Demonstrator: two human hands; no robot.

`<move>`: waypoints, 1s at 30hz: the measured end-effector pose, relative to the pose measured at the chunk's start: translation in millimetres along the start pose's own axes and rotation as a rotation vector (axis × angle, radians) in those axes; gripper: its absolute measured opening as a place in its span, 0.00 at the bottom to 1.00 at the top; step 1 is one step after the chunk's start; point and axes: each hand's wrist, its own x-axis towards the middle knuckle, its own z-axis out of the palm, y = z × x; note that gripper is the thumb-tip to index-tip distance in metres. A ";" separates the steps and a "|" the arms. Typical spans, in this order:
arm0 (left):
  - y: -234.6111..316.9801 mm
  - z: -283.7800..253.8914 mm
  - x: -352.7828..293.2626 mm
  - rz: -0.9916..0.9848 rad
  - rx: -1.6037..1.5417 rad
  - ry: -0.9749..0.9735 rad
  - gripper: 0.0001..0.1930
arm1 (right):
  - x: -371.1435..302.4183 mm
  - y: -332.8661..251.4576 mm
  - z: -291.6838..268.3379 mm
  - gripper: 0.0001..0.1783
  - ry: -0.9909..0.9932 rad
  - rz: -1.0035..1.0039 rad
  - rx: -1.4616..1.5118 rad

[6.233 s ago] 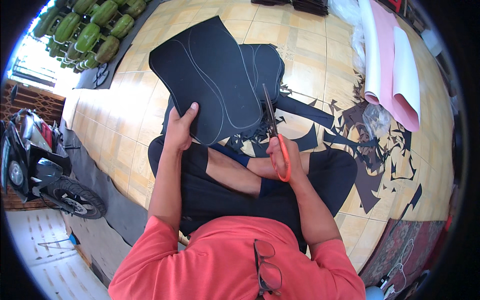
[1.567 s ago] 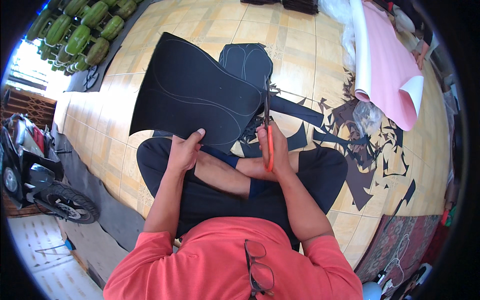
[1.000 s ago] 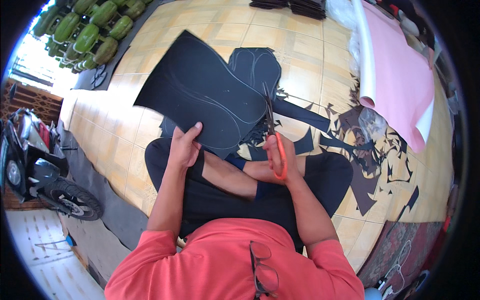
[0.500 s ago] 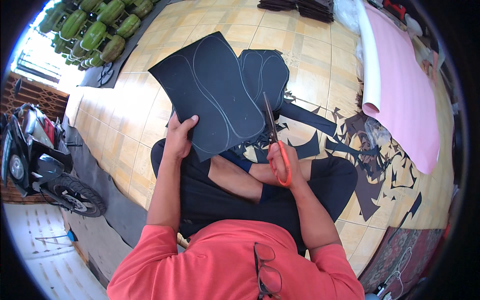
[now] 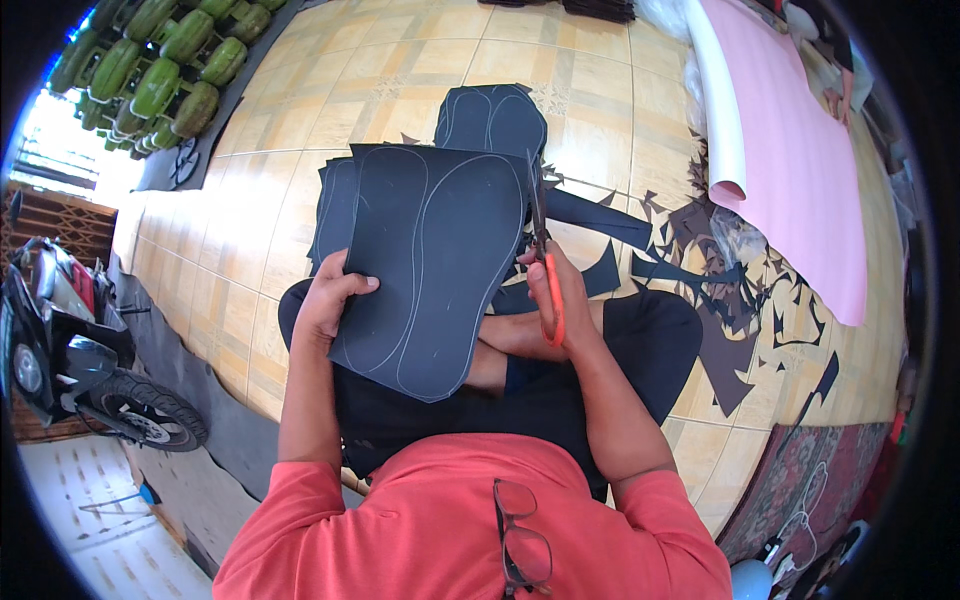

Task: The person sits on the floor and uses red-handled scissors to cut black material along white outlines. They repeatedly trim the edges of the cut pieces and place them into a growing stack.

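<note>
A dark sheet with pale sole-shaped outlines hangs over my crossed legs. My left hand grips its left edge, thumb on top. My right hand is closed round the orange handles of a pair of scissors. Their blades point away from me, along the sheet's upper right edge; I cannot tell how far apart the blades are. Beyond lies a smaller dark piece with similar outlines on the floor. More dark sheets lie behind the held sheet at its left.
Dark offcuts litter the tiled floor to my right, near a pink roll of sheeting. Green gas cylinders stand far left, a motorcycle at left. Another person's hand shows at far right. A patterned rug lies lower right.
The held sheet has turned more upright and come down nearer my lap. The scissors have moved up to its upper right edge. Both hands keep their hold.
</note>
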 end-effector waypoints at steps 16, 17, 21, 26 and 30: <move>17.3 -7.7 -3.0 -0.081 -0.006 -0.068 0.28 | -5.6 -7.8 -5.8 0.20 -0.062 -0.003 0.012; 17.3 -10.0 -2.4 -0.090 0.029 -0.094 0.28 | -6.2 -5.4 -5.7 0.20 -0.060 -0.003 0.002; 12.3 -15.5 0.2 -0.102 0.138 -0.138 0.26 | 0.1 8.6 6.1 0.22 0.023 -0.107 0.032; 21.4 -40.3 8.9 -0.164 -0.017 -0.205 0.26 | -1.8 -11.7 -17.1 0.25 -0.215 0.068 0.092; 32.1 -43.1 11.9 -0.173 0.068 -0.253 0.26 | -2.7 3.7 -22.3 0.21 -0.241 0.285 0.345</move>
